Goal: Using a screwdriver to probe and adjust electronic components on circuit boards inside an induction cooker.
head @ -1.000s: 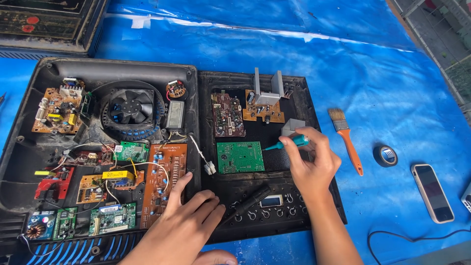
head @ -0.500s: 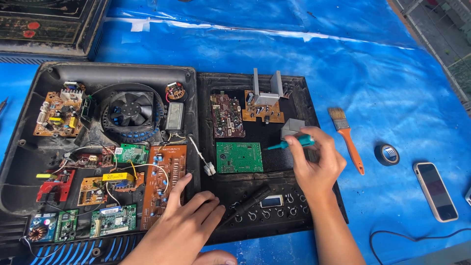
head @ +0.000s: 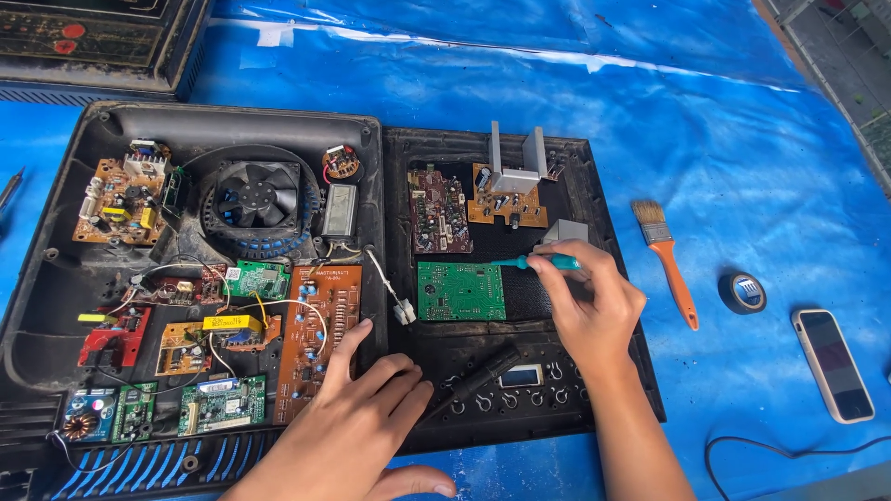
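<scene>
Teal plastic is showing between the fingers of our right hand (head: 594, 306), which is grasping a small teal-handled screwdriver (head: 548, 263) and holding it nearly level, its tip pointing left and resting at the upper right corner of a green circuit board (head: 460, 290). That board is lying flat in the right-hand black housing half (head: 580, 176), below a dark red board (head: 438, 210) and an orange board with two upright metal heat sinks (head: 509, 181). Our left hand (head: 357, 417) is lying open and flat, palm down, fingers spread; it is gripping nothing. Its index finger is touching the lower right edge of a long orange circuit board (head: 316, 339), while the other fingers are resting across the seam between the two housing halves, just beside a black bar-shaped part (head: 483, 376) on the control panel strip. We are noting that the left-hand housing half (head: 56, 278) is holding a round black fan (head: 257, 195), a tan power board (head: 119, 199) at its upper left, and several smaller boards in green, red and blue along its lower edge, joined by loose wires. Both halves are sitting on a blue plastic sheet (head: 761, 121). Well apart to the right, an orange-handled paintbrush (head: 670, 260) is lying on the sheet, with a roll of dark tape (head: 742, 292) near it and a phone (head: 832, 364) farther right, screen up. Another dark appliance casing (head: 93, 42) is sitting at the upper left corner.
</scene>
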